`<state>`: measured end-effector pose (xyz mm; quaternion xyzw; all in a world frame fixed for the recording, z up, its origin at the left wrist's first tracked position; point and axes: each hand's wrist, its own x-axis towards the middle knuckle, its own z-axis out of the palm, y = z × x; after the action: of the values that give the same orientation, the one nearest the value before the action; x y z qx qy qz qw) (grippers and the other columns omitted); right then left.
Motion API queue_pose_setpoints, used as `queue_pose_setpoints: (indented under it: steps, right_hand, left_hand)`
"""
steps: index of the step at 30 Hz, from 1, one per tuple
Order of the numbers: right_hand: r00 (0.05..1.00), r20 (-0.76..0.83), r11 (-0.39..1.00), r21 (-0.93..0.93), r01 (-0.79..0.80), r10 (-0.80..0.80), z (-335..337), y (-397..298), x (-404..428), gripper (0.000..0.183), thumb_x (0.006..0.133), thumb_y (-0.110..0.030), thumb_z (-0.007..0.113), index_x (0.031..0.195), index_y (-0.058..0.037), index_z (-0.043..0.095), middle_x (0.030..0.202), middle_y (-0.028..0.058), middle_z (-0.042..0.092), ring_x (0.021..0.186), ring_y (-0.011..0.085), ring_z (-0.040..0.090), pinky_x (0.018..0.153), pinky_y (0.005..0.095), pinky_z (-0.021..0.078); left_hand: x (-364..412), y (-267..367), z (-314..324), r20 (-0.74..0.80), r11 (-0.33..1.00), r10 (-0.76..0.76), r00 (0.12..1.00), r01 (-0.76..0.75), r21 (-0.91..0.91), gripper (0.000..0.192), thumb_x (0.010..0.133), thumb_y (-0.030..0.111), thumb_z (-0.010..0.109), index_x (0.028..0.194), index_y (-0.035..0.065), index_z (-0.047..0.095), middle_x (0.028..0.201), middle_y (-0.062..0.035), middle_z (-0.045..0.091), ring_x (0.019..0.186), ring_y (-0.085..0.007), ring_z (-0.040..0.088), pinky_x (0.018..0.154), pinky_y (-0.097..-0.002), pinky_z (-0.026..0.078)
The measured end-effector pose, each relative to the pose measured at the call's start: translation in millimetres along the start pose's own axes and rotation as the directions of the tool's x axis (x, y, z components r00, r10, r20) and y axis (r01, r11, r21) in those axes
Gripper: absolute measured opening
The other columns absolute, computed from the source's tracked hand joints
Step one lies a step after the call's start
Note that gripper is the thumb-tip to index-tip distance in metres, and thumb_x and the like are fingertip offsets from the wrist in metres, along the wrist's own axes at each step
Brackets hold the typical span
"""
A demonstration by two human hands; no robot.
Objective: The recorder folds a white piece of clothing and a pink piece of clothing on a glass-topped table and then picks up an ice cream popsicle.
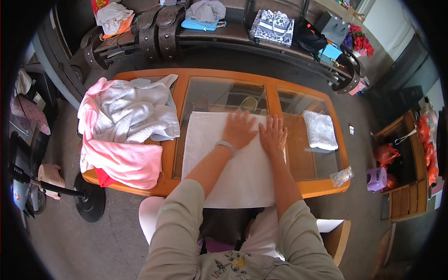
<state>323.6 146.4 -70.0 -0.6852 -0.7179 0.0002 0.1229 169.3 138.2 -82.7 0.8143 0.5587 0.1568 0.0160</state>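
A white towel [238, 178] lies spread flat on a wooden table with glass panels [297, 147], its near edge hanging over the table's front. My left hand [239, 129], slightly blurred and with a band on the wrist, rests palm down on the towel's upper part, fingers spread. Beside it, my right hand [273, 134] lies flat along the towel's right edge. Neither hand grips anything. To the left is a loose heap of grey-white towels [136, 108] with a pink towel [122, 157] around and in front of it. A folded white towel [320, 129] sits at the right.
A crumpled clear plastic wrapper [342, 176] is at the table's front right corner. An open cardboard box [337, 241] stands on the floor by my right side. Behind the table runs a dark brown bench [234, 35] with bags. A round black stand base [90, 199] is at left.
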Motion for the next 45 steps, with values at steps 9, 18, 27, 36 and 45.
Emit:
queue_pose_setpoints:
  steps: [9, 18, 27, 36, 45]
  right_hand:
    - [0.999, 0.039, 1.000, -0.022, -0.019, 0.020, -1, -3, 1, 0.061, 0.098, -0.049, 0.033, 0.147, -0.0141, 0.032, 0.156, 0.0104, 0.022, 0.144, 0.0279, 0.019, 0.116, 0.0507, 0.0138]
    - [0.999, 0.037, 0.999, 0.016, -0.027, 0.027, 2, -2, 2, 0.061, 0.098, -0.049, 0.034, 0.147, -0.0128, 0.033, 0.156, 0.0103, 0.023, 0.145, 0.0280, 0.017, 0.116, 0.0512, 0.0104]
    - [0.983, 0.000, 0.982, 0.027, 0.186, -0.186, 9, -10, -16, 0.062, 0.098, -0.048, 0.037, 0.145, -0.0081, 0.033, 0.154, 0.0129, 0.025, 0.144, 0.0308, 0.018, 0.116, 0.0522, 0.0094]
    - [0.987, 0.053, 0.989, 0.018, 0.149, -0.150, 7, -17, -13, 0.065, 0.098, -0.051, 0.032, 0.147, -0.0094, 0.030, 0.156, 0.0117, 0.022, 0.145, 0.0291, 0.016, 0.117, 0.0479, 0.0076]
    - [0.991, -0.019, 0.990, 0.055, 0.131, -0.131, 17, -14, -12, 0.061, 0.097, -0.045, 0.040, 0.144, -0.0074, 0.035, 0.154, 0.0134, 0.027, 0.143, 0.0310, 0.020, 0.115, 0.0534, 0.0105]
  left_hand:
    - [-51, -84, -34, -0.067, 0.970, -0.232, 0.970, 0.237, 0.062, 0.061, 0.096, 0.052, 0.040, 0.144, 0.0151, 0.040, 0.152, -0.0168, 0.030, 0.142, -0.0338, 0.024, 0.116, -0.0475, 0.015]
    - [-59, -84, -36, -0.135, 0.937, -0.320, 0.938, 0.334, 0.100, 0.062, 0.096, 0.052, 0.040, 0.144, 0.0144, 0.040, 0.151, -0.0200, 0.029, 0.141, -0.0392, 0.021, 0.116, -0.0480, 0.014]
    - [-50, -98, -35, -0.128, 0.938, -0.302, 0.945, 0.318, 0.135, 0.063, 0.096, 0.053, 0.038, 0.145, 0.0144, 0.039, 0.151, -0.0202, 0.029, 0.141, -0.0384, 0.023, 0.116, -0.0477, 0.015]
    - [-95, -69, -34, -0.144, 0.941, -0.251, 0.957, 0.276, 0.196, 0.060, 0.094, 0.049, 0.044, 0.143, 0.0124, 0.040, 0.150, -0.0223, 0.028, 0.141, -0.0407, 0.021, 0.111, -0.0602, 0.014]
    - [-182, -1, -58, -0.149, 0.967, -0.231, 0.961, 0.243, 0.072, 0.057, 0.092, 0.042, 0.050, 0.140, 0.0108, 0.044, 0.148, -0.0222, 0.031, 0.139, -0.0443, 0.021, 0.108, -0.0655, 0.013]
